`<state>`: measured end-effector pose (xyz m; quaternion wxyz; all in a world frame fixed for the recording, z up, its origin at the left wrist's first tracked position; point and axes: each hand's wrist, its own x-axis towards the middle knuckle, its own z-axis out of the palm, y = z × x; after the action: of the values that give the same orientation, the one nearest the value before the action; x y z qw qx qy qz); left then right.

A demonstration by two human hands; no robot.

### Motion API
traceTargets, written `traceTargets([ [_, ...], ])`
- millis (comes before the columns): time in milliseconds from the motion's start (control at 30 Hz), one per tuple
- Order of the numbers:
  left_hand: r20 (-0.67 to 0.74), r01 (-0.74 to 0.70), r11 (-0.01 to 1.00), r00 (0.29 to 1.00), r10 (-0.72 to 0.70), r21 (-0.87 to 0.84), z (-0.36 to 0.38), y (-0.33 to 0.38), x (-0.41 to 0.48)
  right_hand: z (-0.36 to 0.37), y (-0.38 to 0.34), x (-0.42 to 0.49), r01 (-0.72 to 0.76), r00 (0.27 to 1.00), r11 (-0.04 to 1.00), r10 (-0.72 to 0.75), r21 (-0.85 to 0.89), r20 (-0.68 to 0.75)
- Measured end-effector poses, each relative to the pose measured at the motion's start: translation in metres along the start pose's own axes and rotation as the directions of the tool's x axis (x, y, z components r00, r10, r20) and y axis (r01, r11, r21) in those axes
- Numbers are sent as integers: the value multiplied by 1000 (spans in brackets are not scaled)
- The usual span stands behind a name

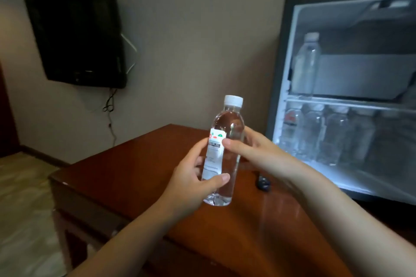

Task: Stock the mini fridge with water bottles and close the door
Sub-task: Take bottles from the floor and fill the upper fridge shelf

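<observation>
Holds a capped water bottle [229,123] upright over the wooden table [135,175], left hand [191,177] curled round the label [213,153], right hand [254,150] pinching it higher up. Has the open, lit mini fridge [281,74] just to the right, lower shelf [337,103] lined with bottles [315,137]. Risks toppling that crowded row when squeezing another in, or dropping it during the hand-to-hand changeover.

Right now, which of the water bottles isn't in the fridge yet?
The white-capped bottle gripped by the left hand and right hand above the table; the others stand inside the fridge.
</observation>
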<state>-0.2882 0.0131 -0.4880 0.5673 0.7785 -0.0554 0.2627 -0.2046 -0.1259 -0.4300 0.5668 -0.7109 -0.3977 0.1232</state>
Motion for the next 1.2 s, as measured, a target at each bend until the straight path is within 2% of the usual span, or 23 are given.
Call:
traceTargets([
  [200,81,-97,992,991,104,-83,49,27,50,-60,-4,-10,-25,997,999,24,-19,-68],
  [467,171,-232,960,951,258,-157,114,57,121,-141,-12,-5,110,946,985,-145,-136,-291],
  [600,142,-286,956,946,293,-68,150,64,162,-182,-9,5,154,881,976,-206,-153,-425],
  [767,22,-332,942,943,332,35,190,70,201,-220,-5,27,196,716,940,-331,-278,-615],
  [833,5,-322,945,947,322,63,202,69,210,-232,-2,35,151,673,926,-353,-346,-651],
  [900,30,-320,941,948,318,108,212,64,219,-245,2,43,76,665,896,-372,-437,-648],
  [967,116,-334,925,941,317,181,220,59,227,-257,5,48,24,665,867,-386,-498,-639],
  [1067,205,-365,884,927,314,293,225,50,236,-272,9,55,15,646,862,-395,-507,-653],
  [1200,222,-401,822,915,338,403,227,39,242,-282,17,70,12,641,868,-388,-496,-662],
])
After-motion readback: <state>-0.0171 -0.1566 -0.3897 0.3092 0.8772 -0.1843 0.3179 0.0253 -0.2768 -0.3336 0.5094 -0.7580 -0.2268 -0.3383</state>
